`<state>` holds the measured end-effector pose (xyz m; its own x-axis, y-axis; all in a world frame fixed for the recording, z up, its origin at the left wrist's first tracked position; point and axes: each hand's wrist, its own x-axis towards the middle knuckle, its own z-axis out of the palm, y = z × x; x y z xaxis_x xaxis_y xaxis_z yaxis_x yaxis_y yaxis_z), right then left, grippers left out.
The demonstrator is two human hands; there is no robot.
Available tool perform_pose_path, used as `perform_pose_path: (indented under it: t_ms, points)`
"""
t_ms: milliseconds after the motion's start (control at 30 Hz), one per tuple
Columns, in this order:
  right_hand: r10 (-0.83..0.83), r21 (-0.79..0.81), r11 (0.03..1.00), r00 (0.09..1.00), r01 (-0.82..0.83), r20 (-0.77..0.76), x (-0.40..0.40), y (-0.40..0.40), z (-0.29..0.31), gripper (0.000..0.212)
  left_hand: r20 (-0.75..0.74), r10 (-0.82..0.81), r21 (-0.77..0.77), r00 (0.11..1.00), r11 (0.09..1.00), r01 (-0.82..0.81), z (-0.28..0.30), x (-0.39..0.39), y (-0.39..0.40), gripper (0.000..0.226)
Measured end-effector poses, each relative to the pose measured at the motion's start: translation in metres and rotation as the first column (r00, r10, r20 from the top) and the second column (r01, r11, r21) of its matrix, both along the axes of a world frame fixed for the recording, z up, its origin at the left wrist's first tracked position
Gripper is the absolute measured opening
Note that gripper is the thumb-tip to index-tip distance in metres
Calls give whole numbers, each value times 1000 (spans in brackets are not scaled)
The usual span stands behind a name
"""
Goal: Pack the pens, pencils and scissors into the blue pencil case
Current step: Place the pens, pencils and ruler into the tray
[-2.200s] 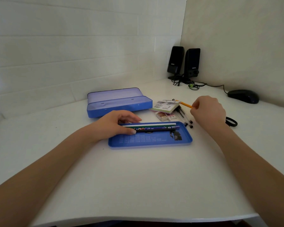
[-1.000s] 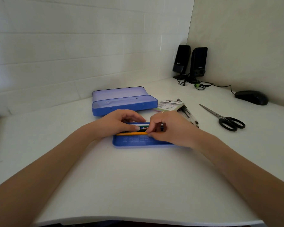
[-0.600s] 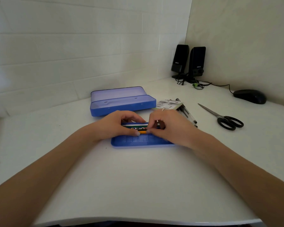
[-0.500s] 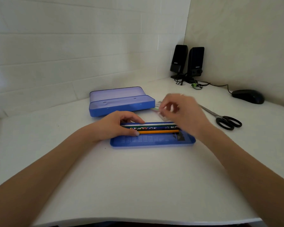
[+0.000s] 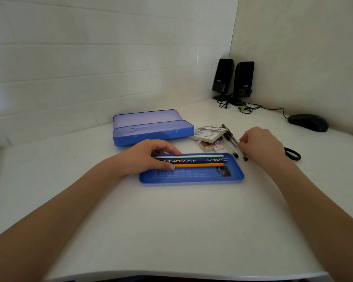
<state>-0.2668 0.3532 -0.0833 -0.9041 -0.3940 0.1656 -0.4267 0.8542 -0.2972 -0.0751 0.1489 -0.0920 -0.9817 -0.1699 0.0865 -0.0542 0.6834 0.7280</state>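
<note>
Reach for the pens.
Right hand (image 5: 261, 144), fingers loosely curled, holding nothing, touches the pens (image 5: 230, 142); their long axes run toward the viewer.

Eraser (image 5: 218, 146), right of frame centre: "5B" on its sleeve. Both speakers (image 5: 244, 82), upper right: small white logos, unreadable. Blue tray (image 5: 192, 177): rows of print, too fine.

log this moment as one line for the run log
left hand: holds pencils in tray | right hand: at pens, grip unclear | scissors: on desk | case: open
</note>
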Motion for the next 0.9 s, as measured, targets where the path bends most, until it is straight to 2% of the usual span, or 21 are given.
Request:
perform_pose_path:
  t_ms: [133, 333, 500, 567, 633, 733, 800, 900]
  points:
    - [-38, 28, 999, 999, 38, -13, 0, 0, -2, 17, -1, -2, 5, 1000, 1000, 2, 1, 0, 1, 32]
    - [-62, -20, 998, 996, 61, -57, 4, -2, 0, 13, 8, 5, 4, 1000, 1000, -5, 1, 0, 1, 32]
    - [-35, -330, 944, 996, 8, -77, 3, 7, 11, 17, 4, 6, 13, 1000, 1000, -7, 2, 1, 2, 32]
    - [107, -474, 873, 993, -117, -49, 9, 6, 16, 15, 7, 11, 11, 1000, 1000, -11, 2, 1, 3, 33]
    - [334, -537, 797, 943, -276, 11, 19, 6, 24, 9, 5, 12, 12, 1000, 1000, -12, 2, 1, 3, 32]
    - [645, -410, 733, 746, -543, 167, 34, 7, 31, 7, 3, 16, 31, 1000, 999, -16, 3, 2, 3, 32]
    - [729, -318, 684, 638, -657, 247, 39, 8, 30, 8, 7, 13, 25, 1000, 1000, -13, 2, 2, 2, 32]
    - [749, -242, 660, 598, -712, 284, 39, 5, 27, 7, 7, 13, 10, 1000, 1000, -13, 3, 2, 2, 30]
